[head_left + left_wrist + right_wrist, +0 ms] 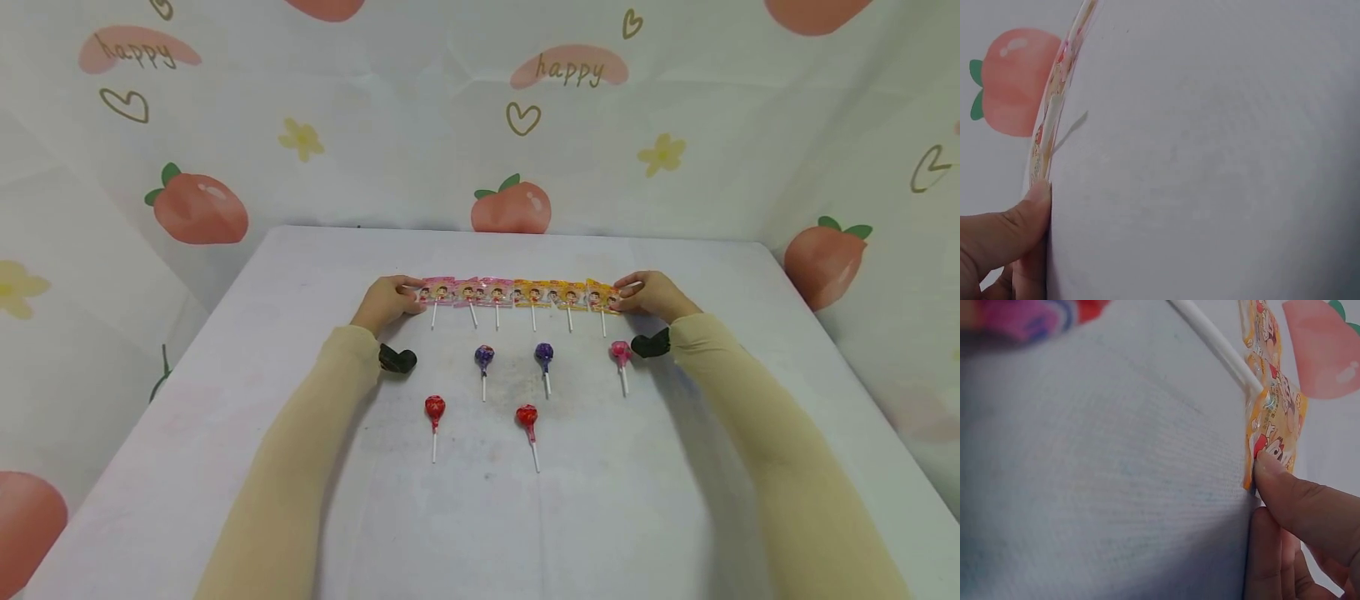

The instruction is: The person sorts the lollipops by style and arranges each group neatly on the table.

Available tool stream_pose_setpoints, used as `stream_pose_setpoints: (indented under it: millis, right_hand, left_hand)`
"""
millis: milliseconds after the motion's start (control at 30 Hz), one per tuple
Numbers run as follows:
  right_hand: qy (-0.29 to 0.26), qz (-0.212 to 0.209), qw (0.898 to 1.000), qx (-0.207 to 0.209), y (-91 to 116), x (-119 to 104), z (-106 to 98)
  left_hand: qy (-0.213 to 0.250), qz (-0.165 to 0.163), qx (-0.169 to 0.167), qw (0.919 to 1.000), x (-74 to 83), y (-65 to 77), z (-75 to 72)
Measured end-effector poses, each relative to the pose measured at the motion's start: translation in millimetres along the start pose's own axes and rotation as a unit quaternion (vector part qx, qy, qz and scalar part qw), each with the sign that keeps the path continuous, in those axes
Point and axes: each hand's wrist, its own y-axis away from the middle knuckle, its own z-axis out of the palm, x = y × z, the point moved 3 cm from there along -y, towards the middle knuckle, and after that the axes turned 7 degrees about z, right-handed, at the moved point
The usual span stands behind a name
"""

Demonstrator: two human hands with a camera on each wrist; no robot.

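A row of flat lollipops in clear printed wrappers runs side by side across the far part of the table, pink lollipops (497, 292) on the left and orange lollipops (570, 295) on the right, sticks toward me. My left hand (386, 302) pinches the outer edge of the leftmost pink wrapper (1040, 162), thumb uppermost. At the other end, my right hand (656, 296) grips the corner of the last orange wrapper (1275, 419) between thumb and fingers. Whether the wrappers are joined to each other, I cannot tell.
Nearer me lie round lollipops: a blue one (484, 357), a purple one (544, 355), a pink one (620, 352) by the right wrist, and two red ones, left (435, 408) and right (527, 415). A fruit-printed cloth (420, 108) hangs behind the white table (600, 517).
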Motion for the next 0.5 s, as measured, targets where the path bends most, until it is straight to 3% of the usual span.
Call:
stream_pose_setpoints:
  millis: [300, 400, 500]
  right_hand:
    - [0.036, -0.002, 0.999, 0.022, 0.1, 2.9, -1.7]
    - [0.042, -0.004, 0.999, 0.021, 1.1, 3.0, -1.8]
    - [0.048, -0.007, 0.999, 0.023, 2.6, 2.1, -2.2]
  left_hand:
    - [0.08, -0.002, -0.017, 0.9967, -3.3, 1.2, -1.8]
    - [0.109, 0.001, -0.023, 0.9937, 4.4, 5.5, -3.2]
    - [0.132, 0.025, -0.032, 0.9904, 18.7, 10.5, -3.1]
